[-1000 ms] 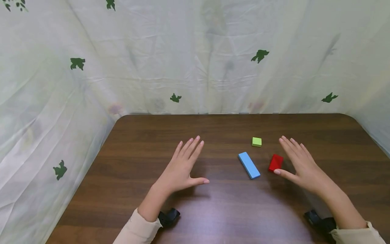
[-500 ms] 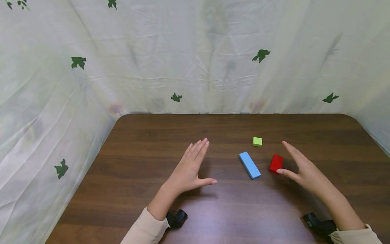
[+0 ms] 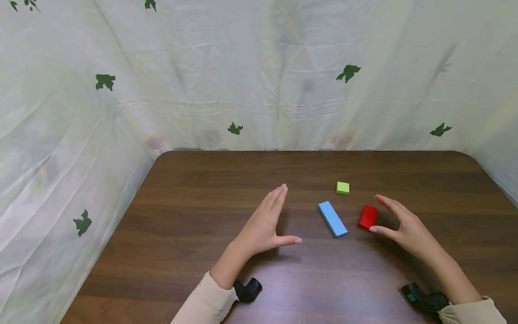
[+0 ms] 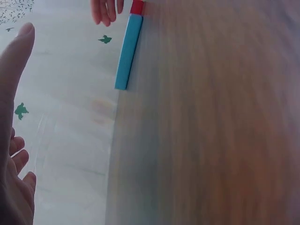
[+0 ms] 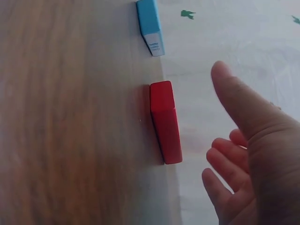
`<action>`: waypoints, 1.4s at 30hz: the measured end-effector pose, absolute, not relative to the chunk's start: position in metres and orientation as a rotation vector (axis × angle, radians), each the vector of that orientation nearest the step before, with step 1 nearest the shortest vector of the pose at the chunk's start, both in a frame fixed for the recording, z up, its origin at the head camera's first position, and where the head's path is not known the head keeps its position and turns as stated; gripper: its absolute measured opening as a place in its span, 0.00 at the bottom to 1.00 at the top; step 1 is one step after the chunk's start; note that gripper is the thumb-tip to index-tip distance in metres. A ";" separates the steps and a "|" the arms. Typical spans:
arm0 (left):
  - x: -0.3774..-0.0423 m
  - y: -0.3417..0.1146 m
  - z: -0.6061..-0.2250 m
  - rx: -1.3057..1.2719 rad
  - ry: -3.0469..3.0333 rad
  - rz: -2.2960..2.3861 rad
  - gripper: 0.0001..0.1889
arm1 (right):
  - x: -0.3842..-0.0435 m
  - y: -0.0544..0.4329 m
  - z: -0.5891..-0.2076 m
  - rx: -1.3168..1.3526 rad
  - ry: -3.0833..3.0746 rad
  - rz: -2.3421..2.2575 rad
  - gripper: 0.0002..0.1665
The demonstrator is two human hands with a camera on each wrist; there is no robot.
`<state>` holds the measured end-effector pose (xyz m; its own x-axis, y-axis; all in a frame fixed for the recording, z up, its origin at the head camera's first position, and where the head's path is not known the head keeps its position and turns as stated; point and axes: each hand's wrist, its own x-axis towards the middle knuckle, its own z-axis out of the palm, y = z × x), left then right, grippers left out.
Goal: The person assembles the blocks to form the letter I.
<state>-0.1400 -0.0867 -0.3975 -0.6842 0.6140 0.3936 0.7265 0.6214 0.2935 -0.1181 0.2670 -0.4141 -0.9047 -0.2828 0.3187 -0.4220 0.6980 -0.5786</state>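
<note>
A red block lies on the table, close to my right hand. In the head view the right thumb tip overlaps the block's near edge, while the right wrist view shows a gap between that hand and the red block. Left of it a long blue block lies at a slant, and a small lime-green block sits farther back. My left hand hovers left of the blue block, fingers straight and thumb spread, holding nothing. The right hand's fingers are slightly bent, also with nothing between them.
The brown wooden table has rounded far corners. Behind it hangs a whitish curtain with green leaf-like patches. Each wrist wears a black camera, such as the left wrist camera.
My left hand has moved right, toward the blue block. The right hand's fingers have bent and come closer to the thumb near the red block. The blocks have stayed in place.
</note>
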 end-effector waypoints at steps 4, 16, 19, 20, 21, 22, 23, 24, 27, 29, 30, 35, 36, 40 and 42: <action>-0.140 -0.081 -0.400 -1.080 -2.614 -0.694 0.59 | -0.119 0.268 -0.419 0.537 -2.711 1.017 0.48; -0.140 -0.064 -0.409 -1.070 -2.721 -0.871 0.58 | -0.121 0.271 -0.427 0.504 -2.752 1.006 0.45; -0.140 -0.060 -0.412 -1.071 -2.730 -0.883 0.58 | -0.122 0.271 -0.429 0.512 -2.762 1.028 0.45; -0.140 -0.058 -0.413 -1.074 -2.729 -0.888 0.57 | -0.122 0.271 -0.430 0.517 -2.763 1.039 0.45; -0.141 -0.057 -0.415 -1.075 -2.731 -0.889 0.57 | -0.122 0.272 -0.430 0.523 -2.761 1.051 0.44; -0.141 -0.056 -0.416 -1.076 -2.732 -0.889 0.57 | -0.122 0.272 -0.431 0.529 -2.758 1.063 0.44; -0.141 -0.054 -0.417 -1.078 -2.733 -0.884 0.57 | -0.123 0.272 -0.432 0.537 -2.755 1.070 0.44; -0.142 -0.053 -0.419 -1.077 -2.732 -0.883 0.57 | -0.123 0.272 -0.433 0.545 -2.750 1.073 0.43; -0.143 -0.048 -0.422 -1.069 -2.735 -0.885 0.57 | -0.124 0.273 -0.436 0.565 -2.734 1.062 0.42; -0.143 -0.046 -0.423 -1.059 -2.742 -0.891 0.56 | -0.125 0.273 -0.437 0.574 -2.733 1.049 0.42; -0.144 -0.045 -0.424 -1.053 -2.751 -0.895 0.56 | -0.125 0.274 -0.437 0.578 -2.732 1.046 0.41; -0.144 -0.038 -0.427 -1.035 -2.803 -0.893 0.55 | -0.125 0.273 -0.438 0.581 -2.745 1.040 0.39; -0.144 -0.037 -0.428 -1.033 -2.809 -0.889 0.55 | -0.125 0.273 -0.438 0.580 -2.747 1.038 0.39; -0.144 -0.030 -0.432 -1.028 -2.821 -0.865 0.55 | -0.124 0.273 -0.438 0.574 -2.756 1.018 0.38; -0.144 -0.026 -0.433 -1.021 -2.828 -0.847 0.55 | -0.124 0.273 -0.438 0.575 -2.756 1.007 0.38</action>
